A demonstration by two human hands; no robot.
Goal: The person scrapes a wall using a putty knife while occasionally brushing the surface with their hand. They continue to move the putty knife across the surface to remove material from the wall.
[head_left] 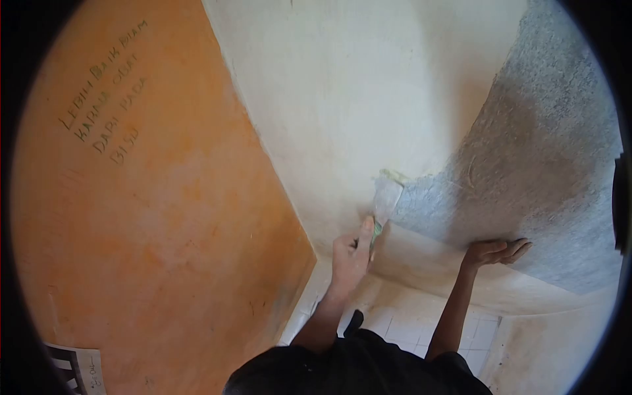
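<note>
My left hand [351,258] is closed round the green handle of a scraper [388,197]. The scraper's flat, wide blade lies against the pale painted surface [368,85], where paint meets bare grey. A small ridge of loosened, yellowish paint [394,176] sits at the blade's tip. Further right, my right hand [495,253] rests at the lower edge of the grey bare patch [526,145], fingers stretched out and holding nothing. Part of the handle is hidden in my left fist.
An orange wall [178,217] with handwritten lettering [108,92] fills the left side, meeting the pale surface at a corner. Below are white tiles [401,329] and a stained pale wall [546,349]. A black-and-white printed sheet [85,368] shows at bottom left.
</note>
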